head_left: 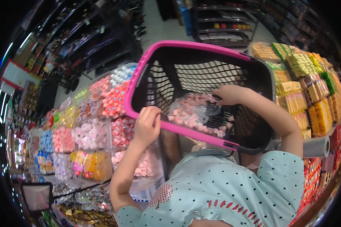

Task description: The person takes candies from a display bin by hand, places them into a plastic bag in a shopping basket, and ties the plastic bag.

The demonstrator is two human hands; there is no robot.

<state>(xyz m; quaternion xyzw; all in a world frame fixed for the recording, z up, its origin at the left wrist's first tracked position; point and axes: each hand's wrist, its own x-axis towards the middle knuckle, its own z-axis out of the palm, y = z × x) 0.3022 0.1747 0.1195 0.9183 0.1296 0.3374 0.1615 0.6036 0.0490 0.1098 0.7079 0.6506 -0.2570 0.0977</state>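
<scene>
A black shopping basket [250, 85] with a pink rim stands in front of me, its walls pierced like a grid. My left hand [147, 124] is closed over the rim's near left corner. Inside, a see-through plastic bag [210, 111] lies with many small pink wrapped candies [189, 108] in and around it. Several loose candies lie on the basket floor beside the bag. Reaching in over the right side, my right hand [230, 94] has its fingers bent and pinched at the bag's upper edge. Its fingertips are partly hidden.
To my left, bins hold bagged sweets, among them pink candies [91, 130] and orange ones [89, 164]. On the right are stacked yellow packets [291, 89] and a roll of plastic bags [316, 146]. Dark shelves [225, 20] rise beyond the basket.
</scene>
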